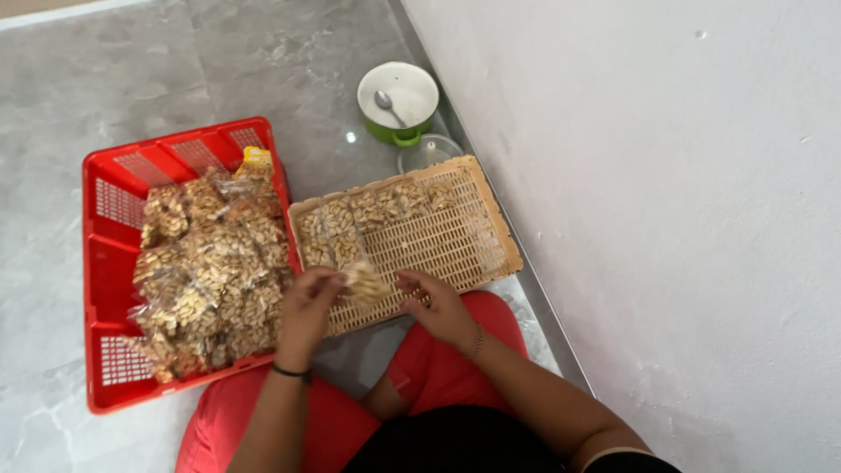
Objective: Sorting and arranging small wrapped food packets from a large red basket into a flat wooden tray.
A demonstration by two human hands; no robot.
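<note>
I sit on the floor with a small clear packet of nuts (365,285) held over the near edge of a beige plastic tray (455,245). My left hand (308,308) grips the packet's left side. My right hand (435,304) touches its right side with the fingertips. Along the tray's far and left edges lie several packets of nuts (368,215) in rows. To my left a red plastic crate (109,263) holds a heap of the same nut packets (210,271).
A green pot (399,101) with a white inside and a spoon stands on the grey floor beyond the tray, a glass lid (429,151) beside it. A white wall (657,219) runs along the right. My red-clad legs (420,368) lie under the tray's near edge.
</note>
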